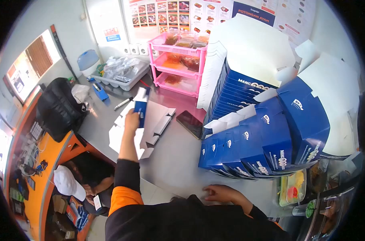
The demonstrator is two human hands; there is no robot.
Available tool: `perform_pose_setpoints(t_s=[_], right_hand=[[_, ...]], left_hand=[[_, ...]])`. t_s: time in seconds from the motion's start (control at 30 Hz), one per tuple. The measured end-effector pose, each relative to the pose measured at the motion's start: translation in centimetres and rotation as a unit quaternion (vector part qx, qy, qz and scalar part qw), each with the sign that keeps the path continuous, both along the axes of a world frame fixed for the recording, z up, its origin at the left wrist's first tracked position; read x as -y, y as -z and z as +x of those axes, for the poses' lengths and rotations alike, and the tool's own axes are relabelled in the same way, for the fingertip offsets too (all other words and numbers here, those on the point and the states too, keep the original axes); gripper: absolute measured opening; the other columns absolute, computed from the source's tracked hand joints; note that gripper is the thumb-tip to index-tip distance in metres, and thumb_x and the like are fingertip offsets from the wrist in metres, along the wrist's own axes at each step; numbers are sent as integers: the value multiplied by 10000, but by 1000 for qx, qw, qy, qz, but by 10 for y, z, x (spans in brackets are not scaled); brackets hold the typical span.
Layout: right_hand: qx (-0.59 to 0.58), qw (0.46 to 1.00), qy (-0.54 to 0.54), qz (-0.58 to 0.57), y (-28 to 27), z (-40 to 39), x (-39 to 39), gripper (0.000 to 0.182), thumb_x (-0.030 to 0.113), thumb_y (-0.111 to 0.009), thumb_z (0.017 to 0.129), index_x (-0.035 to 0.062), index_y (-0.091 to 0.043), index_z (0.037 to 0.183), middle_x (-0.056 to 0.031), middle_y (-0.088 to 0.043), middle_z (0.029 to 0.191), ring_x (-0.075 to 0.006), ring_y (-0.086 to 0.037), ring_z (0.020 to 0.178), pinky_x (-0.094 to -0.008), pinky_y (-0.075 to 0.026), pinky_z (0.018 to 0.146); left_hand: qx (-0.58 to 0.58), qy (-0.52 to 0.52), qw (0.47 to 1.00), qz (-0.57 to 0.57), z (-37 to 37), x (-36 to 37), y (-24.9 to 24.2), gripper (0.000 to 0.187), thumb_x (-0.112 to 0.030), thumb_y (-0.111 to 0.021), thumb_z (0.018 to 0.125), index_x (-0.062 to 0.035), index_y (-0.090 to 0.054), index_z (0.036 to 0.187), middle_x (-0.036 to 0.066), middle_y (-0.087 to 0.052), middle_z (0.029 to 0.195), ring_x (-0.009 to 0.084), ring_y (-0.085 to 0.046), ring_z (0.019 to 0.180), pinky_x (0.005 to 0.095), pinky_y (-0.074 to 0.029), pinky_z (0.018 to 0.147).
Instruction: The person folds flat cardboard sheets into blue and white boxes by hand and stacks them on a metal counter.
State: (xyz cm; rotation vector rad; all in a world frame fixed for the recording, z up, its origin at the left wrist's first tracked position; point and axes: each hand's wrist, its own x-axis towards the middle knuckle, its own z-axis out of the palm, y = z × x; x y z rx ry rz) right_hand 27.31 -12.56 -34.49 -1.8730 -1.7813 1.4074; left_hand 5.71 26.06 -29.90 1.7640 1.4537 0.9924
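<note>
My left hand [131,120] is closed on the edge of a blue and white folded carton [140,107], above flat white cartons [158,120] lying on the metal counter. My right hand [220,193] is low near the counter's front edge, its fingers partly spread, with nothing visible in it. Ahead of it, nested blue boxes [246,140] stand in a long row, and a tall stack of blue and white boxes [234,84] rises behind them. A dark phone [189,123] lies between the flat cartons and the boxes.
A pink three-tier rack [178,72] with packets stands at the back. Left of it are a grey tray [126,82] of plastic bags, a marker [123,103] and a black backpack [60,108]. Another person in a white cap [69,182] sits at lower left. A food container [293,188] is at right.
</note>
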Motion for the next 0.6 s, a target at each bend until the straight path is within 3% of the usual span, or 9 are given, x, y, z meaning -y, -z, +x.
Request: perform_pose_setpoints(t_s=[0.07, 0.13, 0.17, 0.23, 0.33, 0.37, 0.43, 0.5, 0.6], right_hand=[[-43, 995, -33, 88, -5, -19, -16, 510, 413, -595, 773, 47, -499, 1114, -149, -575, 931, -269, -570, 847, -354, -446, 740], [-82, 976, -58, 192, -38, -48, -42, 472, 372, -607, 769, 58, -512, 1109, -143, -555, 945, -277, -557, 863, -356, -448, 744], [-110, 961, -62, 247, -51, -64, -52, 446, 349, -616, 763, 61, -521, 1090, -138, -540, 959, -281, -544, 882, -354, -444, 751], [-139, 905, -65, 397, -67, -95, -76, 377, 286, -642, 737, 71, -541, 1030, -126, -517, 985, -282, -523, 891, -353, -431, 759], [-136, 835, -60, 530, -82, -131, -100, 317, 230, -673, 685, 79, -542, 931, -107, -496, 984, -284, -485, 914, -355, -403, 780], [-135, 822, -59, 549, -86, -136, -99, 308, 221, -680, 669, 79, -537, 902, -101, -489, 977, -287, -470, 931, -356, -393, 791], [-92, 790, -120, 594, -90, -143, -85, 331, 228, -703, 621, 93, -528, 868, -86, -468, 985, -285, -445, 952, -388, -371, 805], [-63, 747, -157, 643, -94, -150, -67, 361, 238, -721, 579, 112, -523, 854, -76, -449, 1001, -286, -423, 974, -420, -349, 815], [-58, 697, -213, 682, -104, -151, -37, 447, 249, -752, 505, 152, -519, 874, -72, -428, 1055, -292, -391, 1051, -502, -313, 849]], left_hand=[[222, 42, 974, -29, -38, 20, -12, 223, -194, -585, 760, -34, -575, 915, 18, -502, 617, 92, -485, 590, 251, -370, 523], [99, -4, 995, 15, -59, 83, -58, 216, -198, -606, 780, -21, -574, 900, 25, -553, 646, 94, -504, 572, 228, -390, 527], [110, 15, 993, 39, -68, 102, -61, 200, -194, -603, 783, -12, -577, 862, 32, -566, 650, 97, -518, 587, 233, -404, 537], [-23, -6, 998, 50, -86, 135, -67, 177, -169, -582, 806, -2, -573, 865, 41, -569, 660, 106, -526, 595, 232, -409, 554], [265, -4, 964, -14, -84, 209, -87, 173, -155, -545, 836, 4, -565, 901, 48, -587, 710, 122, -546, 624, 246, -430, 591], [420, 19, 906, -40, -79, 235, -90, 207, -159, -495, 868, 6, -536, 987, 66, -595, 841, 147, -574, 720, 269, -459, 655], [546, 3, 837, -45, -70, 286, -94, 263, -187, -458, 882, -4, -487, 1069, 88, -575, 971, 187, -583, 838, 317, -479, 738], [609, 56, 783, -111, -86, 307, -72, 334, -256, -435, 891, -25, -448, 1132, 111, -554, 1074, 252, -550, 968, 396, -443, 834], [645, 97, 745, -139, -98, 335, -65, 385, -296, -396, 899, -21, -435, 1166, 130, -543, 1117, 275, -531, 1010, 411, -404, 892]])
